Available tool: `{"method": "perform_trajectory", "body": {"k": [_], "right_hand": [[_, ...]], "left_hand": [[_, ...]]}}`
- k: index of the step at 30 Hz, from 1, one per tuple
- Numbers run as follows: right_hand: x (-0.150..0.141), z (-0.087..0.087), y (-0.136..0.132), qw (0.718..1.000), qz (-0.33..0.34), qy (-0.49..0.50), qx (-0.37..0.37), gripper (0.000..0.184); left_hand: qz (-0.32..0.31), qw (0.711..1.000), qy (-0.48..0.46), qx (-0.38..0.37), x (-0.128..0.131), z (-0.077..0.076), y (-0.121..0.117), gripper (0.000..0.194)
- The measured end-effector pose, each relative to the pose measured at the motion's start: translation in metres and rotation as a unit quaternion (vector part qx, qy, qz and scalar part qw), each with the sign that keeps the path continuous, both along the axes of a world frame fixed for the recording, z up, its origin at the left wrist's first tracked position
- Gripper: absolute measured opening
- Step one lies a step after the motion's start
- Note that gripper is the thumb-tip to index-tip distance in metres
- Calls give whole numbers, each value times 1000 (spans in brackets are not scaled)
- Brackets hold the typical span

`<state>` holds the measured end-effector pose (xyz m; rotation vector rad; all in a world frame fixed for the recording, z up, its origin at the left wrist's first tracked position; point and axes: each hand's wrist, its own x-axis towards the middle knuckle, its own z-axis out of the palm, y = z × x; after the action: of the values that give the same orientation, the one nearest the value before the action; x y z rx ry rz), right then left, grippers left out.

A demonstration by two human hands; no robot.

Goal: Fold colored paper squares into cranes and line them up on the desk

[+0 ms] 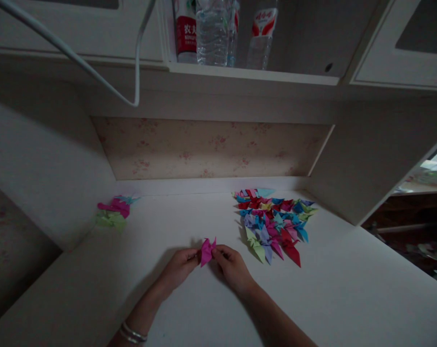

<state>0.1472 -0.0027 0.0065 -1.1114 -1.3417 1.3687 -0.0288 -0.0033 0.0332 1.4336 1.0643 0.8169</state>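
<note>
Between my two hands is a magenta origami crane [207, 252], held a little above the white desk. My left hand [182, 264] pinches its left side with thumb and fingers. On the right side, my right hand [232, 266] grips the paper the same way. To the right of my hands lie several folded paper cranes [272, 221] in rows, in red, blue, green, pink, purple and yellow. A smaller group sits at the far left: a green folded paper [110, 220], a magenta one [117, 207] and a light blue one [129, 199].
The white desk [189, 212] is closed in by side panels and a flowered back wall [211, 149]. Overhead, an open shelf [254, 76] holds plastic bottles [211, 33]. A white bent tube [95, 74] hangs at the upper left. Past the right panel is a cluttered area.
</note>
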Motion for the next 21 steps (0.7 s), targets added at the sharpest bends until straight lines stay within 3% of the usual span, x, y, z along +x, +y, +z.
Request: {"method": "perform_trajectory", "body": {"k": [12,21], "right_hand": [[-1,-9,4,999,-5,38,-2,35],[0,-16,4,999,-13,-4,34,34]], "left_hand": [[-3,1000,17,-5,-2,-5,3,34],[-3,1000,18,13,-2,-8,0,37]]}}
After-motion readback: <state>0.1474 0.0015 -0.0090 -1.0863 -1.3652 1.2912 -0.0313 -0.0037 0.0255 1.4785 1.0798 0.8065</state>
